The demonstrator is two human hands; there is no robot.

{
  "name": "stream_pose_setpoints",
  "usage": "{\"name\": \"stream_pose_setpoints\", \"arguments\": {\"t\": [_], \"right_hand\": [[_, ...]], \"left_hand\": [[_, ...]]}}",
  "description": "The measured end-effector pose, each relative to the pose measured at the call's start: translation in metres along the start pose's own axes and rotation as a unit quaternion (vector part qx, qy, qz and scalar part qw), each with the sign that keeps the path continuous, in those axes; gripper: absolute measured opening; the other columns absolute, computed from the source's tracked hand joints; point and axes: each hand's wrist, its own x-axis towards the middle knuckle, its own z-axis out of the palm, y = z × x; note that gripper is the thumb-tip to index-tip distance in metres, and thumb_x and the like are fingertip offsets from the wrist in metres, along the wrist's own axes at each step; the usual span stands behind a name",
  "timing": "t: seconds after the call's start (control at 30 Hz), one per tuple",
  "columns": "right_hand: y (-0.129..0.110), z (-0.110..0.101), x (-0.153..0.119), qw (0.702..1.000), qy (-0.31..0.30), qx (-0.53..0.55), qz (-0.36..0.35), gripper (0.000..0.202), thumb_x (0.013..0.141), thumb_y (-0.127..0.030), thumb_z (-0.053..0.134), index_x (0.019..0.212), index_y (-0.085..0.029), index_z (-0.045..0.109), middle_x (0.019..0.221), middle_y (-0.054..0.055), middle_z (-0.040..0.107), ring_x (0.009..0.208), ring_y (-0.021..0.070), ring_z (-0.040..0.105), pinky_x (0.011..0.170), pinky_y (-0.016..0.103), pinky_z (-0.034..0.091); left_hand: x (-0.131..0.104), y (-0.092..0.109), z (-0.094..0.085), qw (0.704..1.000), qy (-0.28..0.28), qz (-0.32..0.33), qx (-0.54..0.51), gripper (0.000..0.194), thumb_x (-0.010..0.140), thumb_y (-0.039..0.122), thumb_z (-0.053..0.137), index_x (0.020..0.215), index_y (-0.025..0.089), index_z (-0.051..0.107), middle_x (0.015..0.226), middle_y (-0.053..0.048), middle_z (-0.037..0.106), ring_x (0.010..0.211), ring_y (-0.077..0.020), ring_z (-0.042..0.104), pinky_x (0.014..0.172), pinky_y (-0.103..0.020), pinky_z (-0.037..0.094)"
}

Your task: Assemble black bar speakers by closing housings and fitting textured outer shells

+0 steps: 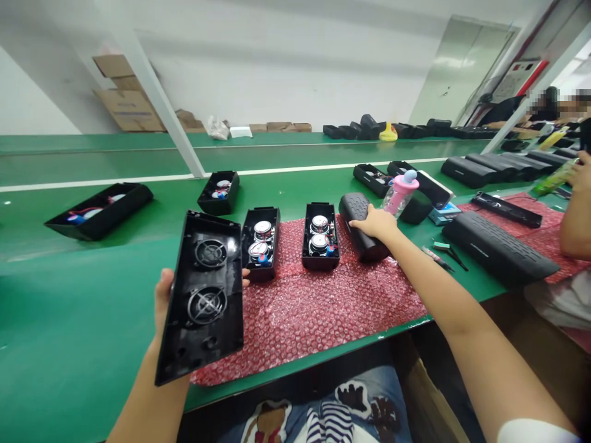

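A black speaker shell (pixel 203 326) with two round grilles is tilted up off the bench, held from behind by my left hand (pixel 164 295), whose fingertips show at both edges. My right hand (pixel 376 223) rests its fingers over a closed black speaker (pixel 362 231) on the red bubble wrap (pixel 323 307). Between the hands stand two open speaker housings, one (pixel 321 237) nearer the right hand and one (pixel 262 243) beside the shell, each with two round drivers, wires and a blue part inside.
More open housings lie behind at the left (pixel 99 212) and centre (pixel 219 192). A pink-capped bottle (pixel 399 195) stands just past my right hand. Right of it are a large black speaker (pixel 498 246), small tools (pixel 450 253) and a person's arm (pixel 576 209).
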Motion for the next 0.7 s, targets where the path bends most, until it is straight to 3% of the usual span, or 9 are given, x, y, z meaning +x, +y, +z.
{"name": "stream_pose_setpoints", "arguments": {"t": [0.27, 0.43, 0.57, 0.7], "right_hand": [[-0.005, 0.001, 0.002, 1.000, -0.002, -0.009, 0.007, 0.097, 0.076, -0.071, 0.057, 0.145, -0.005, 0.037, 0.124, 0.025, 0.061, 0.111, 0.0385, 0.061, 0.090, 0.045, 0.049], [-0.006, 0.002, -0.002, 1.000, -0.004, -0.009, 0.016, 0.099, 0.077, -0.072, 0.055, 0.147, -0.005, 0.033, 0.124, 0.026, 0.061, 0.111, 0.0384, 0.061, 0.090, 0.046, 0.049], [-0.010, 0.004, -0.003, 1.000, -0.010, -0.008, 0.026, 0.101, 0.077, -0.071, 0.056, 0.149, -0.004, 0.031, 0.126, 0.026, 0.060, 0.112, 0.0391, 0.060, 0.092, 0.046, 0.048], [-0.010, 0.003, -0.003, 0.999, -0.030, -0.001, 0.033, 0.105, 0.080, -0.072, 0.052, 0.153, -0.005, 0.019, 0.132, 0.027, 0.056, 0.117, 0.0394, 0.058, 0.097, 0.048, 0.046]], "left_hand": [[-0.002, 0.005, 0.007, 0.999, 0.006, -0.039, 0.012, 0.074, 0.078, 0.080, 0.038, 0.115, 0.024, 0.069, 0.111, -0.007, 0.072, 0.087, -0.0235, 0.071, 0.071, -0.032, 0.060], [-0.001, 0.005, 0.004, 0.998, -0.015, -0.068, 0.012, 0.070, 0.079, 0.078, 0.040, 0.115, 0.025, 0.070, 0.114, -0.004, 0.072, 0.090, -0.0232, 0.071, 0.073, -0.030, 0.059], [0.005, 0.003, -0.005, 0.998, -0.028, -0.050, 0.000, 0.073, 0.078, 0.078, 0.043, 0.114, 0.021, 0.070, 0.112, -0.008, 0.072, 0.090, -0.0257, 0.071, 0.072, -0.031, 0.060], [0.019, 0.001, -0.008, 0.992, -0.115, -0.037, -0.032, 0.073, 0.081, 0.076, 0.044, 0.120, 0.018, 0.066, 0.114, -0.011, 0.071, 0.099, -0.0289, 0.070, 0.075, -0.032, 0.060]]}}
